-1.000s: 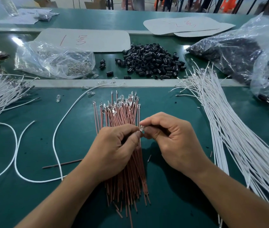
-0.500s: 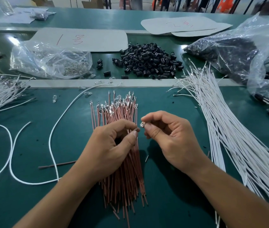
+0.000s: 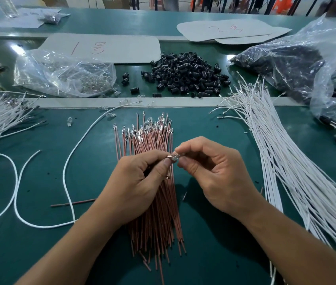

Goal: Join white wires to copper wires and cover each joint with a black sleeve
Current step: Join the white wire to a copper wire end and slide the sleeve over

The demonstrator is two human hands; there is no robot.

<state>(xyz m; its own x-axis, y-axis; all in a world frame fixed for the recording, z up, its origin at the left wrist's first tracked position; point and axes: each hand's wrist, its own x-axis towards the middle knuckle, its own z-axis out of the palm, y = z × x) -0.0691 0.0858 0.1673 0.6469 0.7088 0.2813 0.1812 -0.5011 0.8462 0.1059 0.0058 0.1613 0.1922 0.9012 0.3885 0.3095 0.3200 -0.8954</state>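
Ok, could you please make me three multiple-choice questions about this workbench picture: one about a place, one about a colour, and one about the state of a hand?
1. Where is the loose pile of black sleeves?
A. in the person's lap
B. on the floor
C. beyond the grey strip, past the copper wire bundle

2. What colour are the wires under the hands?
A. copper-pink
B. blue
C. yellow

3. What does the right hand do?
A. lies flat and open
B. pinches a small clear part
C. holds scissors

Answers:
1 C: the pile lies on the far side of the strip.
2 A: the wires between the forearms are copper-pink.
3 B: thumb and forefinger close on the clear part, while the left hand pinches a copper wire end beside it.
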